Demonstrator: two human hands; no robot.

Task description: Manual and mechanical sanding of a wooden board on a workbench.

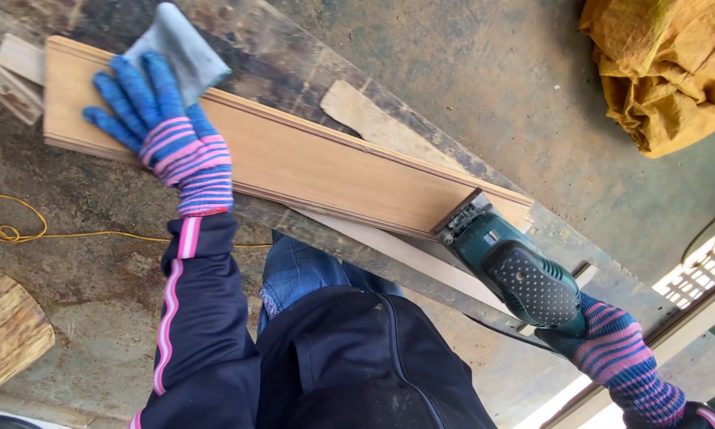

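A gloved left hand (166, 131) lay flat, fingers spread, on the near-left end of a long wooden board (294, 159) that ran diagonally rightward across the workbench (294, 63), while the gloved right hand (604, 342) gripped a green jigsaw (508, 266) at its far-right end.

Left hand (170, 135) in blue-pink striped knit glove, fingers spread flat and pressed palm-down, arm reaching forward in dark sleeve with pink stripes, elbow bent near torso. Right hand (604, 338) in same kind of glove, fingers curled tight in a closed grip, wrist angled inward, forearm entering from lower right. Hands well apart, both arms extended ahead of the body.
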